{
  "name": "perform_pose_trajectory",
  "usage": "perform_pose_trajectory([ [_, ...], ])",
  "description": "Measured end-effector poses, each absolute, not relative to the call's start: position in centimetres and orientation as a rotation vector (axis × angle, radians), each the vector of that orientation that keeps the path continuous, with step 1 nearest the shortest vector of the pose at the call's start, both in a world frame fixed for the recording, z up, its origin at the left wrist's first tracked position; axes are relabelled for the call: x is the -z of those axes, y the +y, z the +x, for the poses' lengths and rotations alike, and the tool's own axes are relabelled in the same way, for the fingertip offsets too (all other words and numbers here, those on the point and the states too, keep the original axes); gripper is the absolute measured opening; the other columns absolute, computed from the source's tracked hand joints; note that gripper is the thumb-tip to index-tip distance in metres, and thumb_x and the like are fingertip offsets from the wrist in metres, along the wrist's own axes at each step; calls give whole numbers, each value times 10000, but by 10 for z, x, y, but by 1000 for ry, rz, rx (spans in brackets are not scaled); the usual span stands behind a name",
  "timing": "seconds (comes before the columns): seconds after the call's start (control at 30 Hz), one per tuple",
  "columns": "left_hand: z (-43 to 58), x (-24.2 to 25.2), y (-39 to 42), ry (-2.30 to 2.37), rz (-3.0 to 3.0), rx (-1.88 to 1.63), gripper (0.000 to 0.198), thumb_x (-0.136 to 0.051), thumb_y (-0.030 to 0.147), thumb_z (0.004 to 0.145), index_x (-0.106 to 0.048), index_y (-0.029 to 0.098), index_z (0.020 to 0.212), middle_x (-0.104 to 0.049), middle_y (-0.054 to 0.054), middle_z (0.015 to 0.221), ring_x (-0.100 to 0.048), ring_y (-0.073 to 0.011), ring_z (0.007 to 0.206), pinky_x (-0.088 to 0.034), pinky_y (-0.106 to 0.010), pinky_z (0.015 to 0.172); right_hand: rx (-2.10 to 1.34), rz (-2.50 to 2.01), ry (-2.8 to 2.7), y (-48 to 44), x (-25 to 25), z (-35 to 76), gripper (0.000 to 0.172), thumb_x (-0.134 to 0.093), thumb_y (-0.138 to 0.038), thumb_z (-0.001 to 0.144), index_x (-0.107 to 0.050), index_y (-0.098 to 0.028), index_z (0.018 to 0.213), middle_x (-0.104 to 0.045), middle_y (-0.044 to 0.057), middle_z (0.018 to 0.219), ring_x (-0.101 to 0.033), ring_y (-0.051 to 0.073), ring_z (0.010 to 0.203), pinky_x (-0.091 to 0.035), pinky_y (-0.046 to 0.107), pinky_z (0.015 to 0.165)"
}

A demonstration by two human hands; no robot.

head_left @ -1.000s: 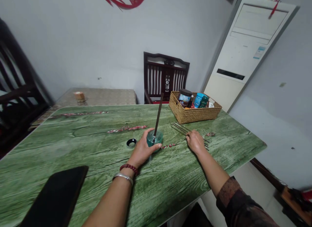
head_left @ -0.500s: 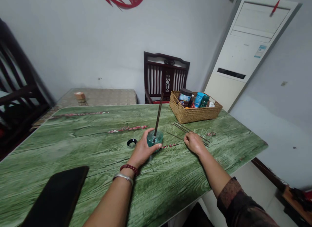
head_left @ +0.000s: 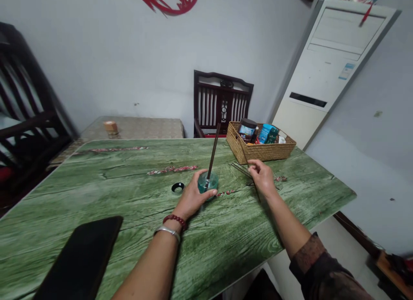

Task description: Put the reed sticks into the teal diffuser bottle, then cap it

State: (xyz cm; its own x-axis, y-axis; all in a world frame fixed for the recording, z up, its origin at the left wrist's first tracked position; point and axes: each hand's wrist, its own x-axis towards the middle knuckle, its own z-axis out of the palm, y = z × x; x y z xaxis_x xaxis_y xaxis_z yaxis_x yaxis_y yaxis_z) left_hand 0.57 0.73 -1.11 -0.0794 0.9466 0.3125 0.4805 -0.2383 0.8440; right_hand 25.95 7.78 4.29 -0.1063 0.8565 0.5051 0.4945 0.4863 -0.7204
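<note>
My left hand is wrapped round a blue-green glass diffuser bottle standing on the table. Dark reed sticks rise from its neck, leaning a little right. To the right, my right hand pinches a single thin reed stick, raised above the table and tilted. More loose sticks lie on the tabletop behind and under that hand, which partly hides them. Left of the bottle sits a black ring-shaped cap.
A woven basket of jars and bottles stands at the back right of the green table. A black phone-like slab lies front left. Beyond are an orange cup-like object on a low table and a dark wooden chair.
My right hand has lifted one stick off the table and tilted it upright. My left hand still holds the bottle in place. The view has shifted slightly.
</note>
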Motion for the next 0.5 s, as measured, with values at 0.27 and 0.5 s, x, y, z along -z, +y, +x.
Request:
perform_pose_trajectory([
  [0.27, 6, 13, 8, 1550, 1724, -1262, 747, -729, 458, 705, -415, 218, 1338, -604, -112, 1243, -614, -276, 1084, -460, -440, 968, -852, -597, -1389, 56, -112, 213, 218, -663, -357, 793, -545, -214, 909, -699, -6, 818, -598, 110, 615, -507, 242, 590],
  [0.5, 6, 12, 8, 1541, 1732, -1274, 757, -733, 458, 704, -417, 203, 1343, -597, -112, 1261, -601, -265, 1097, -450, -422, 978, -851, -552, -1484, 60, -118, 171, 203, -674, -341, 784, -518, -230, 850, -636, -35, 757, -588, 108, 629, -505, 236, 591],
])
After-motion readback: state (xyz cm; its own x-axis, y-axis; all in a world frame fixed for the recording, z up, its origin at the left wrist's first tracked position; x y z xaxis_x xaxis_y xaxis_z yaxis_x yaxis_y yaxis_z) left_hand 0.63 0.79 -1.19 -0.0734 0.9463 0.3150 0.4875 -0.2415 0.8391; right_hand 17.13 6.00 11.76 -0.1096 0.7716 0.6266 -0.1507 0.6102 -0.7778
